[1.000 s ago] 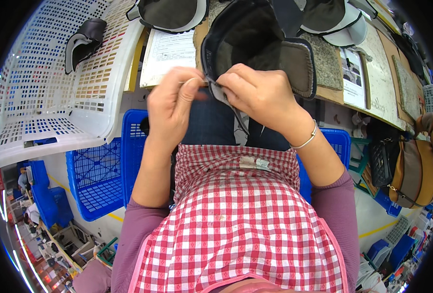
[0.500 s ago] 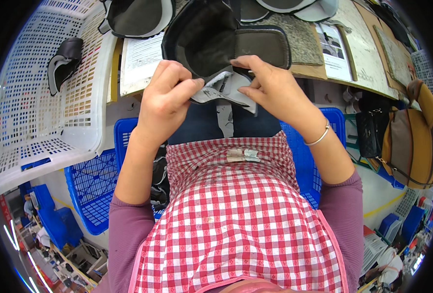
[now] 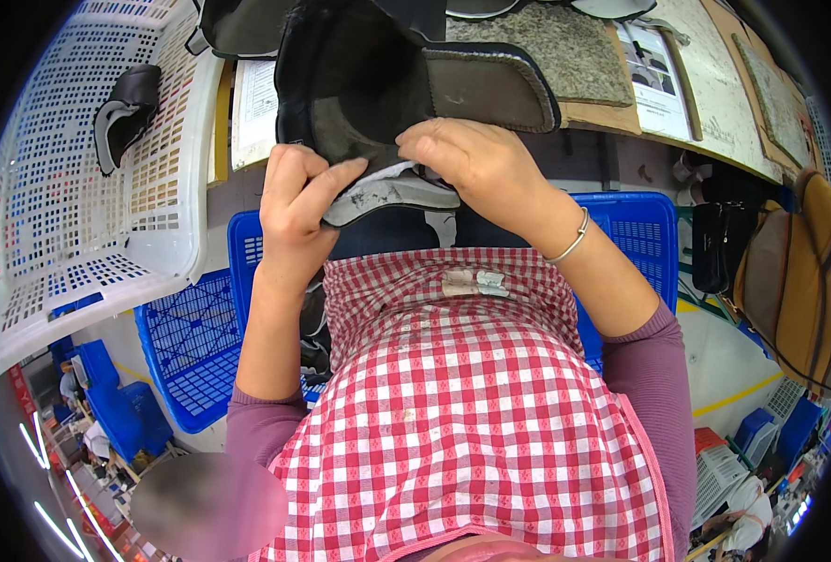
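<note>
In front of me is a black shoe upper with a dark grey lining, spread open at the table's front edge. My left hand is closed on its near left edge, thumb and forefinger pinching the rim. My right hand grips the same near edge farther right, its fingertips bent over the lining. Between the two hands a pale grey-white, dark-smudged strip of the upper is folded along the edge. A long flap of the upper stretches out to the right beyond my right hand.
A white perforated crate at left holds another dark shoe piece. More uppers and a speckled slab lie on the worktable. Blue crates stand below; bags hang at right.
The upper has turned and shifted a little left. Its pale near flap, earlier standing out toward me, now lies folded along the edge. My right hand has moved left, nearer my left hand.
</note>
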The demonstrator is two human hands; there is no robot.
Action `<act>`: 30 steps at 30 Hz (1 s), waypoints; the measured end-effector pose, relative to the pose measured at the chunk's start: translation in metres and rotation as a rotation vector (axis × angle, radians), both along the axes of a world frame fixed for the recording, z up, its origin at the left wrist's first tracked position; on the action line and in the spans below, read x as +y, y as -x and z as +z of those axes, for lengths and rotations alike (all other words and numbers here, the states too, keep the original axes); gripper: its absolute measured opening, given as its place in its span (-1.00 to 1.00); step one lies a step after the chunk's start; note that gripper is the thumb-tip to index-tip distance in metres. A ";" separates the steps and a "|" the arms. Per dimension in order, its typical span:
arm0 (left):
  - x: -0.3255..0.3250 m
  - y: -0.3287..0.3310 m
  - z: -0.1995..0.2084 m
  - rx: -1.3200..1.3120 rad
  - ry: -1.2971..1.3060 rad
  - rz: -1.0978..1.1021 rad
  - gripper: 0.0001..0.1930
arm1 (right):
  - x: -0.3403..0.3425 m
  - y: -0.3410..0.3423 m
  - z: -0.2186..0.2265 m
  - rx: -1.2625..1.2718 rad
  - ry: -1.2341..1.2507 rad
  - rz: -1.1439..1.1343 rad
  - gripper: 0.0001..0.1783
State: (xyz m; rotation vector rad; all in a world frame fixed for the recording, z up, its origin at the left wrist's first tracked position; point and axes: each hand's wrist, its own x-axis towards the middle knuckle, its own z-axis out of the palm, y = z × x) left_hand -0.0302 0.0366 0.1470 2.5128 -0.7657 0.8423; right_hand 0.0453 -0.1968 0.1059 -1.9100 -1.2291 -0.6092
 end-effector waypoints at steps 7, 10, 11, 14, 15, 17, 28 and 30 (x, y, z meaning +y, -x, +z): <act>0.007 0.012 -0.007 -0.168 0.048 0.006 -0.48 | -0.001 0.006 0.014 -0.136 0.036 -0.025 -0.75; 0.008 0.016 -0.007 -0.182 0.052 0.022 -0.49 | 0.002 0.008 0.016 -0.165 0.038 -0.031 -0.77; 0.009 0.017 -0.007 -0.187 0.050 0.030 -0.48 | 0.002 0.010 0.018 -0.156 0.060 -0.030 -0.79; 0.010 0.018 -0.005 -0.175 0.065 0.069 -0.49 | -0.002 0.016 0.030 -0.039 0.101 0.028 -0.80; 0.008 0.017 -0.003 -0.153 0.066 0.092 -0.49 | -0.008 0.018 0.036 0.024 0.137 0.041 -0.79; 0.002 0.017 0.004 -0.105 0.094 0.145 -0.56 | -0.018 0.020 0.047 0.143 0.179 0.082 -0.66; -0.007 0.008 0.039 0.389 0.154 0.056 -0.65 | -0.014 0.002 0.020 0.222 0.178 -0.011 -0.77; -0.001 0.007 0.030 0.383 0.132 0.008 -0.64 | -0.017 0.005 0.017 0.250 0.226 -0.086 -0.79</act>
